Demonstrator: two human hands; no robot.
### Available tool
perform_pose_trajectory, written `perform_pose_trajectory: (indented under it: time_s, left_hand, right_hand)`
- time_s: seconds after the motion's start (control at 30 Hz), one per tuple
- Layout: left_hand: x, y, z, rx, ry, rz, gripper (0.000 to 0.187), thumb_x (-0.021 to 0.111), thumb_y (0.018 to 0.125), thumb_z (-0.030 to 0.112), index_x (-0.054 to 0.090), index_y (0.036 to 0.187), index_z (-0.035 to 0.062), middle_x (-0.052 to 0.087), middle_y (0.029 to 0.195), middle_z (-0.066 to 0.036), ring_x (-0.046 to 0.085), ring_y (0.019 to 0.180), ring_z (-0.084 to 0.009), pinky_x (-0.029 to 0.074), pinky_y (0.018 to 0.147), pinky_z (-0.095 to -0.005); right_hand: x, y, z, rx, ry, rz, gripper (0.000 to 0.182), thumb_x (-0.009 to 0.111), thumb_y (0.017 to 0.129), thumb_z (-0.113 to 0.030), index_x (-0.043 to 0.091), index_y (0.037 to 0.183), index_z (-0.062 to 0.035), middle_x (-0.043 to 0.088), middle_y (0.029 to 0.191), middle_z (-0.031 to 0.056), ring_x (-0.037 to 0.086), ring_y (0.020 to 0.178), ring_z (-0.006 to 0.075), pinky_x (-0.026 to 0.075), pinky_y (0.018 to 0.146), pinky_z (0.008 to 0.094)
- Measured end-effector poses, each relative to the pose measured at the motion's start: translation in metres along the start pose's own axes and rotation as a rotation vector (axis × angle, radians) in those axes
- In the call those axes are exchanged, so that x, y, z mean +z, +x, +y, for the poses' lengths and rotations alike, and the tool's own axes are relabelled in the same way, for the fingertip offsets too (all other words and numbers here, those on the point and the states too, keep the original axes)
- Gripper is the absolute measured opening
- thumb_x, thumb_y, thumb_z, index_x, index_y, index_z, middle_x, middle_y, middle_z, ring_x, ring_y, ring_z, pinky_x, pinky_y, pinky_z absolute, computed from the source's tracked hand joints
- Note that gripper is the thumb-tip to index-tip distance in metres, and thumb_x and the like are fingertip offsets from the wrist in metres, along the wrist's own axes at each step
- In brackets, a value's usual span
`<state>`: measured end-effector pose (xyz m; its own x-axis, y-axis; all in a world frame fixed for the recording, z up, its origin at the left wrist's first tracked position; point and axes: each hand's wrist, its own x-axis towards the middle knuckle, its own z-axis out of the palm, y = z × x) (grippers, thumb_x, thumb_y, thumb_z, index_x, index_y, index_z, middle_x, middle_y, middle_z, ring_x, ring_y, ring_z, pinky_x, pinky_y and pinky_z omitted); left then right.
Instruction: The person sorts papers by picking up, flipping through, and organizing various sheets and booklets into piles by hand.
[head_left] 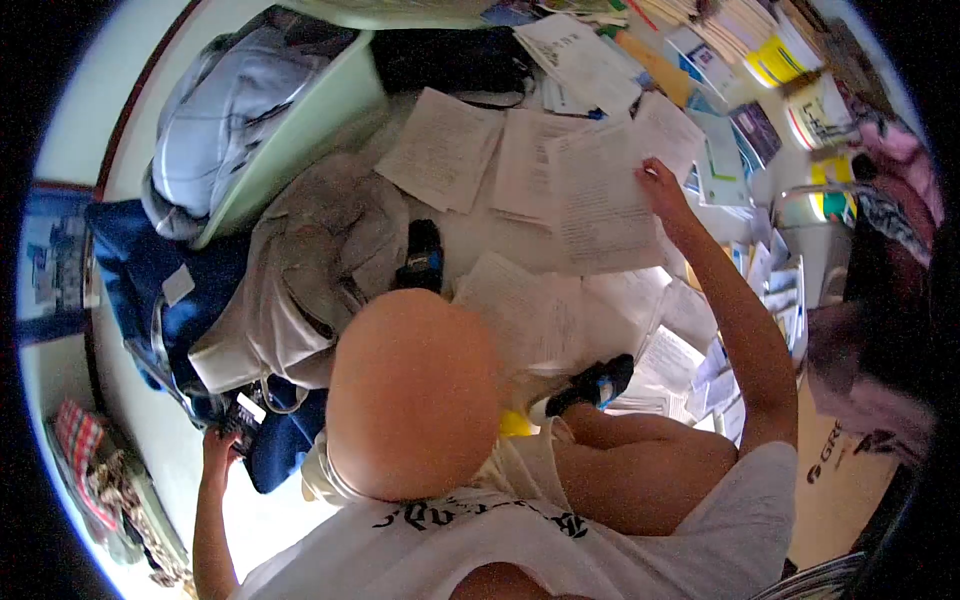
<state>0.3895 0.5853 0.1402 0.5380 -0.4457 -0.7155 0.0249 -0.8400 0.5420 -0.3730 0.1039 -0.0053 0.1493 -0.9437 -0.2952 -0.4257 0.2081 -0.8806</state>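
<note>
My right hand (657,188) pinches the upper right edge of a printed sheet (605,205), which hangs over other papers on the floor. To its left lie two more stacks of pages, one (440,150) tilted, the other (522,165) partly under the sheet. My left hand (222,447) is far off at the lower left, its fingers against a small dark object with a white label (243,415) beside dark blue cloth (285,440). Whether the fingers grip that object is hard to make out. More papers (520,310) lie in front of my raised knee.
A pale green basket (290,140) holds grey-blue clothes (225,120) at the upper left. Beside it lies a grey-beige garment (310,230). Booklets and loose papers (715,150) crowd the right, near white and yellow tubs (780,62). A cardboard box (845,480) stands lower right.
</note>
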Motion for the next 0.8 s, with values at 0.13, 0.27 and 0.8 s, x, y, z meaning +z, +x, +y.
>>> perform_pose_trajectory:
  time_s: [0.13, 0.27, 0.8]
  left_hand:
    - [-0.035, 0.038, -0.035, 0.107, 0.514, 0.034, 0.039, 0.069, 0.082, 0.027, 0.051, 0.113, 0.0116, 0.063, 0.095, -0.006, 0.061, 0.068, -0.0172, 0.053, 0.046, -0.0323]
    - [-0.038, 0.016, 0.039, 0.122, 1.282, 0.128, 0.032, 0.063, 0.089, 0.033, 0.06, 0.093, 0.0016, 0.067, 0.071, -0.009, 0.064, 0.058, -0.0236, 0.053, 0.045, -0.0364]
    - [0.494, 0.058, 0.334, 0.302, 0.034, -1.224, 0.045, 0.056, 0.095, 0.029, 0.046, 0.134, 0.0082, 0.055, 0.129, -0.005, 0.051, 0.12, -0.0201, 0.044, 0.099, -0.0377]
  right_hand:
    - [0.004, -0.019, -0.025, 0.003, 0.095, 0.06, 0.016, 0.05, 0.097, -0.025, 0.054, 0.102, -0.0098, 0.06, 0.092, 0.0031, 0.051, 0.084, 0.0114, 0.042, 0.072, 0.0271]
    - [-0.003, -0.03, -0.048, 0.081, 0.081, 0.032, 0.019, 0.049, 0.098, -0.026, 0.053, 0.107, -0.01, 0.061, 0.098, 0.0036, 0.053, 0.088, 0.0127, 0.044, 0.078, 0.0289]
    - [-0.023, -0.044, -0.009, -0.267, 0.079, -0.004, 0.035, 0.052, 0.088, -0.007, 0.049, 0.123, -0.0034, 0.048, 0.131, 0.0224, 0.059, 0.104, 0.0324, 0.052, 0.081, 0.0354]
